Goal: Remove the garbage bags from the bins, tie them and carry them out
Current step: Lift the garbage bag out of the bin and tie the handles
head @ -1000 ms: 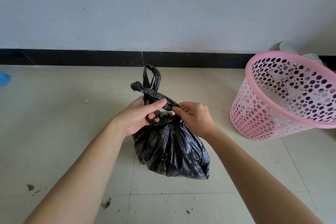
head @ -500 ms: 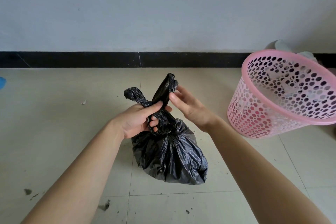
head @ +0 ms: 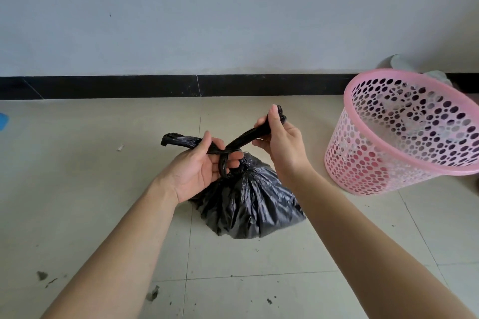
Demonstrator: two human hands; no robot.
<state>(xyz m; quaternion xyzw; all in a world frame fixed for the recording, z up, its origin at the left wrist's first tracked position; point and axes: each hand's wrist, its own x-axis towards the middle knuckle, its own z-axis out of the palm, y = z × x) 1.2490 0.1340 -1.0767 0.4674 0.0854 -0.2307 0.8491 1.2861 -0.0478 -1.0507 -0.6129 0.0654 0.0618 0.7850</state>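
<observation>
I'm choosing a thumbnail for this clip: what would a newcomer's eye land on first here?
The black garbage bag on the tiled floor at centre draws the eye first, its two twisted ends crossed in a half-made knot. The left hand grips one end and the right hand pinches the other, raised higher. To the right, a bright pink perforated bin stands near the wall.

Readable text: none.
Black bag, pink bin, wall, floor tiles: all plain, no legible print, label or number.
</observation>
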